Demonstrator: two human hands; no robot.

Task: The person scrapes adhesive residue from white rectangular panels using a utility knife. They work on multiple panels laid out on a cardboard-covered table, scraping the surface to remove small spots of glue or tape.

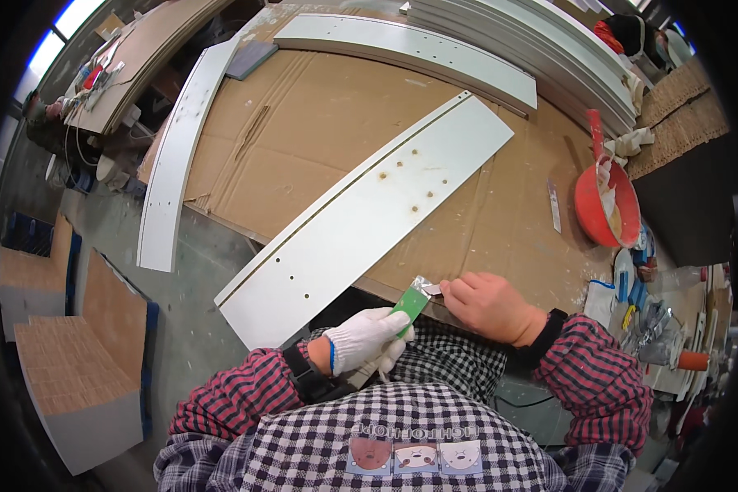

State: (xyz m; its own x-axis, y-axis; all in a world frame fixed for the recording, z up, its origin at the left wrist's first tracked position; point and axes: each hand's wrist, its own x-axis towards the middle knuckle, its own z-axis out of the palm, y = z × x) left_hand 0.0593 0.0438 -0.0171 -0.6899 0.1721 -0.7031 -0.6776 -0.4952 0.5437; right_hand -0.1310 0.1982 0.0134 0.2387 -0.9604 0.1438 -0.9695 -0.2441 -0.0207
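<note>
My left hand, in a white knit glove with a blue cuff edge, grips a flat green piece with a shiny silvery end. My bare right hand has its fingers pinched around a small flat metallic piece at that end. The exact kind of both pieces is hard to make out. Just beyond my hands, a white board lies aslant on cardboard. A dark groove runs along one long edge; brownish spots mark several holes, while others are dark.
More white boards lie at the left and far side. Stacked white panels stand at the back right. A red bowl and a thin flat strip are at the right, near assorted tools. Wood-coloured panels stand at the lower left.
</note>
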